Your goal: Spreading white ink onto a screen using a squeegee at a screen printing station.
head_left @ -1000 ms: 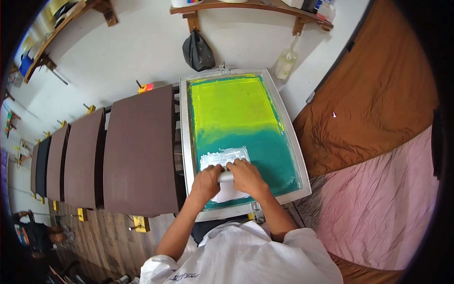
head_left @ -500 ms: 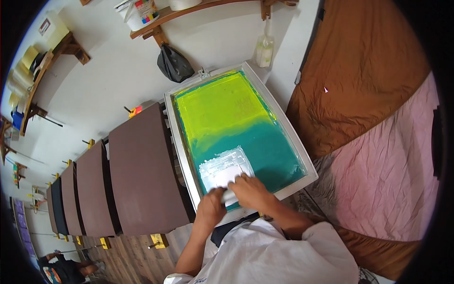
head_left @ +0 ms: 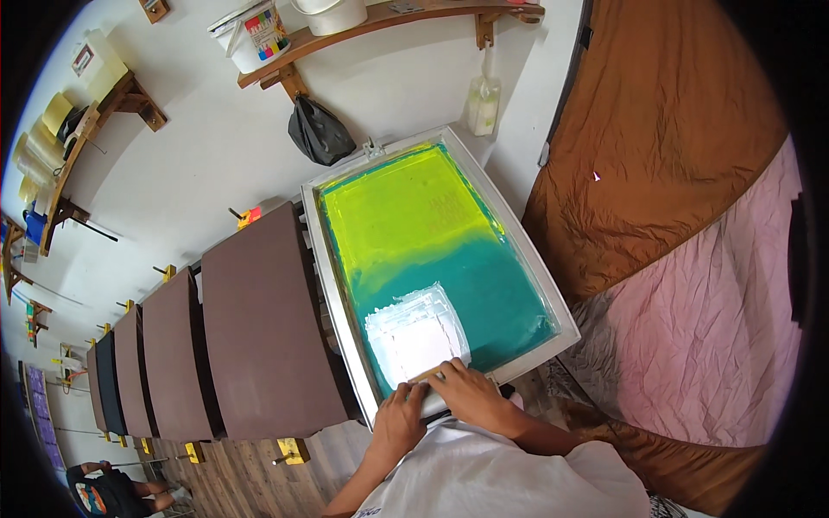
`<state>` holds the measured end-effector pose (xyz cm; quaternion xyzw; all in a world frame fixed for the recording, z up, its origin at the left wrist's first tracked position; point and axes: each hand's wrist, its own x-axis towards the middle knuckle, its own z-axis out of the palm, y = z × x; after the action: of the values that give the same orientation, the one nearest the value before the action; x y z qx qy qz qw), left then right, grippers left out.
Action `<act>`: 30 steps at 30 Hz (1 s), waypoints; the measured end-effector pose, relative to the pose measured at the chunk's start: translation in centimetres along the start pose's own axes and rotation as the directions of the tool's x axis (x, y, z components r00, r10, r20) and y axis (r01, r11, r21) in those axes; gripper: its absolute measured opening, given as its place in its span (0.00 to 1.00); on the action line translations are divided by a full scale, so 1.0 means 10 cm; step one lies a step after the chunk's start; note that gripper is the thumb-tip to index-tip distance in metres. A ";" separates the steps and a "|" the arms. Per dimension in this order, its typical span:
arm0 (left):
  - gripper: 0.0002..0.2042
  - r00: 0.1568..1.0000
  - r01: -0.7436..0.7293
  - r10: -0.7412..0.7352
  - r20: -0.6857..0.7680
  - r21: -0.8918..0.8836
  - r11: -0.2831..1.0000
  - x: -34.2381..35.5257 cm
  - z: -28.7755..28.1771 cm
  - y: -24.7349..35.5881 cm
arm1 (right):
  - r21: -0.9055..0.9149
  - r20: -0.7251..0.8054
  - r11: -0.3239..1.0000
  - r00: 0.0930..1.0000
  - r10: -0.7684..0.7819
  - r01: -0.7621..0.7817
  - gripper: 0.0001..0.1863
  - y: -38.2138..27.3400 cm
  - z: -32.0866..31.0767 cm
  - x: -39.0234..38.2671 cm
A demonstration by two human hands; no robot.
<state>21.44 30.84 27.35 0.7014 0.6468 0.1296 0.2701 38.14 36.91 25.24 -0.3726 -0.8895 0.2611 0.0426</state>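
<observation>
A screen printing frame (head_left: pixel 547 289) holds a mesh with yellow-green (head_left: pixel 389 207) and teal (head_left: pixel 458 293) areas and a square patch of white ink (head_left: pixel 414 332) near its lower left. My left hand (head_left: pixel 401 414) and my right hand (head_left: pixel 466 393) both grip a squeegee (head_left: pixel 425 375) at the lower edge of this patch, by the near rail of the frame. The fingers of both hands are curled over it, and its blade is mostly hidden.
Brown padded platens (head_left: pixel 259 328) with yellow clamps (head_left: pixel 292 451) run leftward. Shelves (head_left: pixel 389 15) hold buckets (head_left: pixel 246 39). A black bag (head_left: pixel 318 131) hangs behind the frame. Brown (head_left: pixel 656 173) and pink (head_left: pixel 691 345) fabric covers the right. A person (head_left: pixel 121 488) stands at lower left.
Both my hands and the squeegee have moved down toward the near edge of the frame, exposing more of the white ink patch. My view has also shifted.
</observation>
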 end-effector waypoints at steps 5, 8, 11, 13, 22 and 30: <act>0.22 0.995 0.053 -0.055 -0.089 -0.020 0.998 0.36 -0.19 -0.13 | -0.013 -0.101 0.998 0.993 -0.065 0.064 0.12 0.12 -0.17 0.44; 0.23 0.984 0.034 -0.038 -0.176 -0.022 0.999 0.66 -0.19 -0.29 | -0.060 -0.190 0.998 0.981 -0.033 0.022 0.11 0.23 -0.12 0.78; 0.23 0.987 -0.003 0.002 -0.162 -0.005 1.000 0.65 -0.12 -0.32 | -0.063 -0.216 0.998 0.976 -0.009 -0.004 0.13 0.24 -0.03 0.75; 0.25 0.990 -0.054 0.062 -0.127 0.064 0.996 0.48 -0.01 -0.36 | -0.060 -0.251 0.998 0.968 -0.009 -0.006 0.16 0.18 0.06 0.57; 0.24 0.999 0.033 -0.033 0.003 -0.048 0.998 0.22 -0.24 -0.04 | -0.011 -0.054 1.000 0.998 -0.015 0.015 0.10 0.02 -0.15 0.31; 0.27 0.987 -0.091 0.075 -0.142 -0.104 0.990 0.45 0.06 -0.35 | -0.042 -0.223 0.999 0.975 0.006 -0.016 0.16 0.16 0.07 0.52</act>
<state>19.38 35.14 24.17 0.7012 0.6260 0.2243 0.2573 35.18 41.09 23.20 -0.4054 -0.8824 0.1984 0.1326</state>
